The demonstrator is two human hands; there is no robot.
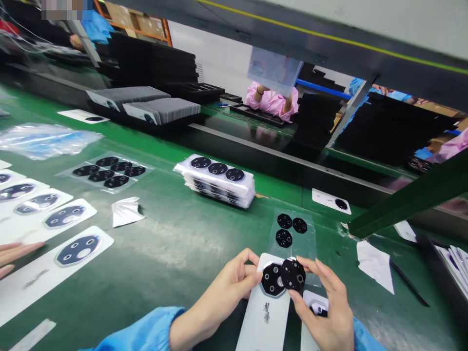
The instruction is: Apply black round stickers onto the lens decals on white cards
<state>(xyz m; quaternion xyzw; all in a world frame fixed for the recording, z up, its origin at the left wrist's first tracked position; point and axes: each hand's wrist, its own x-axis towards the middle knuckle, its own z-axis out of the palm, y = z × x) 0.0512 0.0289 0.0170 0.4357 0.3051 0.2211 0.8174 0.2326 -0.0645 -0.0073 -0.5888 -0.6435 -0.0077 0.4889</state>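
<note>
My left hand (pixel 236 280) pinches the edge of a white phone back panel (pixel 261 321) near its top. That panel bears a black camera plate (pixel 272 280) and dark lettering lower down. Between the thumb and fingers of my right hand (pixel 325 297) is a black octagonal camera disc (pixel 293 274), overlapping the right side of the panel's plate. Partly hidden under my right hand lies a second white panel (pixel 307 336). Just beyond both hands, a clear sheet (pixel 305 243) carries three black discs.
A stack of disc sheets (pixel 219 183) stands mid-table; another clear sheet (pixel 113 170) lies left of it. White panels (pixel 69 265) line the left, where another person's hand (pixel 16 253) rests. A green post (pixel 409 195) slants at right, by a white paper (pixel 376 265) and a black stick (pixel 409 282).
</note>
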